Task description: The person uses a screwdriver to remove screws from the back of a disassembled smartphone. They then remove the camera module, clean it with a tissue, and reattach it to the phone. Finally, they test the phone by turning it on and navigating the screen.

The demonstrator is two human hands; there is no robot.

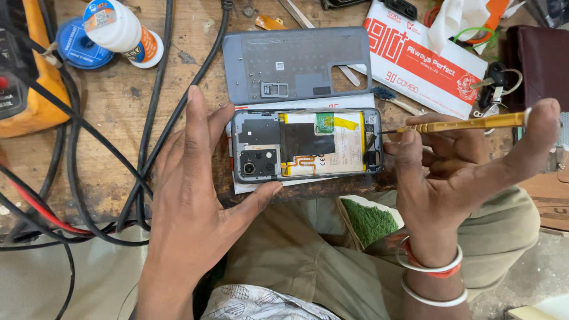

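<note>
The fingers [415, 142] of the right hand [456, 172] are clamped on one yellow screwdriver [468, 123], index tip capping its end, its point touching the right end of the one opened phone [305, 145]. The left hand [189, 178] lies flat, fingers spread, thumb and forefinger bracing the phone's left end near the table's [118, 106] front edge. Just behind the phone lies one grey back cover [296, 62]. Toward the back left corner stand two things: a white bottle [121, 29] and a blue spool [83, 47]. Several black cables [148, 118] run down the left side.
</note>
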